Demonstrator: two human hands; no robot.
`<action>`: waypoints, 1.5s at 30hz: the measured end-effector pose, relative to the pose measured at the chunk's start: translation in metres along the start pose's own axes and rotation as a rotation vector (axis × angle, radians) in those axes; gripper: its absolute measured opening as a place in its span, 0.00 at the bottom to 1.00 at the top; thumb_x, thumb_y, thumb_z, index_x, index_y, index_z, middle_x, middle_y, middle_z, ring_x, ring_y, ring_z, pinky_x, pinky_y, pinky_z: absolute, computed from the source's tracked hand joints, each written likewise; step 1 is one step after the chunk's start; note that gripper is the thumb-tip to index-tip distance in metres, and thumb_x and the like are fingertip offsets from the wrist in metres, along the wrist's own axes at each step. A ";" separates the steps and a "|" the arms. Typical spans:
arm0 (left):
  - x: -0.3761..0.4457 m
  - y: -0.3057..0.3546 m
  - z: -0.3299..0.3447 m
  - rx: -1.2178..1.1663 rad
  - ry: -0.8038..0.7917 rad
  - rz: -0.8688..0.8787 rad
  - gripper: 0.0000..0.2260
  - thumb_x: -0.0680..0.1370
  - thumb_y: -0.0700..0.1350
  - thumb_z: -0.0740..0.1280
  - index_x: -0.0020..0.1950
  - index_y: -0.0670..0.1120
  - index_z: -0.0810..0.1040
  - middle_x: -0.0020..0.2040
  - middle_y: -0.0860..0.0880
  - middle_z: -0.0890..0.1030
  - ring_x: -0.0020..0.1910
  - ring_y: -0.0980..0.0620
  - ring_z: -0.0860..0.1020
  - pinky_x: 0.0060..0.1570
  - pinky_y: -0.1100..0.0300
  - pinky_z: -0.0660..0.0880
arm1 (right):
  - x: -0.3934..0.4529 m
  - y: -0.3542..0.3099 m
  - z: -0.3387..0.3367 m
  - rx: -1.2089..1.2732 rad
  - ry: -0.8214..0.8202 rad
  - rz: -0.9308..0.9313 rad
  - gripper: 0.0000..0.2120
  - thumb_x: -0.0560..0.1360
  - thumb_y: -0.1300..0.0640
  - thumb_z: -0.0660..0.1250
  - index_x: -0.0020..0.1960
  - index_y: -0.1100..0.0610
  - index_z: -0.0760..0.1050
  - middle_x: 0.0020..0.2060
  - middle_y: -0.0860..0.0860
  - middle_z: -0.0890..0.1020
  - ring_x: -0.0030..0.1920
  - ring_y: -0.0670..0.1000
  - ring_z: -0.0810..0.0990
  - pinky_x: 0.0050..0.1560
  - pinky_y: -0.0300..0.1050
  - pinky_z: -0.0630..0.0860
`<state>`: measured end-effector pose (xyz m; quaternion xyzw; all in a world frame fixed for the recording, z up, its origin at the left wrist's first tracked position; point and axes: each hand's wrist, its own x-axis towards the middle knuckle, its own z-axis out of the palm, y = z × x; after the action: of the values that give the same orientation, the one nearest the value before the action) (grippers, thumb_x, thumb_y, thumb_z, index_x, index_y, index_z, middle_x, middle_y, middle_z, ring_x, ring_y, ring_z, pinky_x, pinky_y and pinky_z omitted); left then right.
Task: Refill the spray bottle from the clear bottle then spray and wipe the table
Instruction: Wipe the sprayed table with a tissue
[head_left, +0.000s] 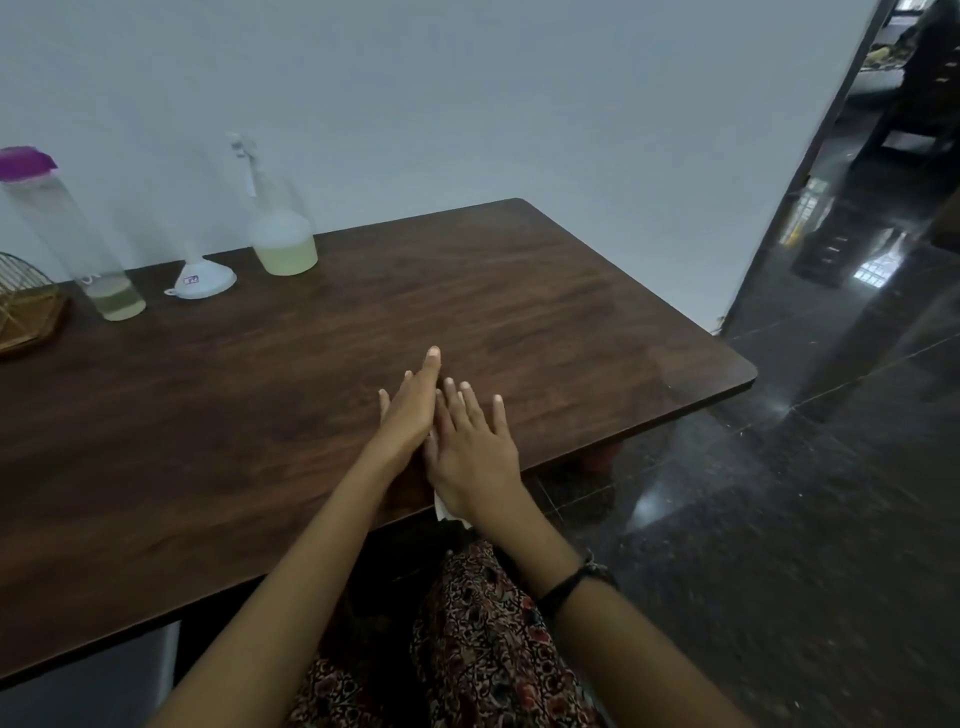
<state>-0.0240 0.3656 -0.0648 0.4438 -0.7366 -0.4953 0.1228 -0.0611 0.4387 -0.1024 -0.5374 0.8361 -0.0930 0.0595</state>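
Head view: both hands lie flat near the front edge of the table (519, 291), fingers straight. The left hand (410, 415) rests beside the right hand (475, 457), which presses a white cloth (444, 512), apparently a tissue, mostly hidden. The spray bottle (278, 228), funnel (200, 278) and clear bottle (78, 239) stand at the far left.
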 end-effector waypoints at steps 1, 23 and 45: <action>0.000 0.001 0.002 0.077 0.005 0.023 0.26 0.81 0.58 0.43 0.74 0.48 0.60 0.77 0.49 0.55 0.77 0.51 0.43 0.74 0.50 0.34 | 0.000 0.006 -0.001 -0.001 0.006 -0.002 0.27 0.82 0.47 0.41 0.77 0.57 0.40 0.77 0.52 0.43 0.77 0.50 0.38 0.74 0.54 0.34; 0.033 0.007 0.081 0.826 0.131 0.422 0.27 0.80 0.55 0.40 0.77 0.45 0.47 0.78 0.47 0.48 0.77 0.50 0.45 0.74 0.46 0.43 | 0.050 0.185 -0.043 -0.036 0.045 0.316 0.27 0.82 0.45 0.42 0.77 0.55 0.43 0.77 0.52 0.45 0.77 0.53 0.41 0.74 0.56 0.39; 0.040 -0.002 0.090 0.903 0.304 0.494 0.26 0.77 0.51 0.49 0.69 0.37 0.70 0.69 0.39 0.71 0.68 0.45 0.71 0.64 0.40 0.68 | 0.287 0.181 -0.047 0.066 0.072 0.366 0.30 0.81 0.45 0.43 0.77 0.61 0.47 0.77 0.55 0.48 0.77 0.55 0.42 0.74 0.59 0.36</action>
<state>-0.1014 0.3902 -0.1193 0.3328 -0.9327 -0.0158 0.1379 -0.3508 0.2551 -0.0962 -0.3705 0.9179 -0.1273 0.0629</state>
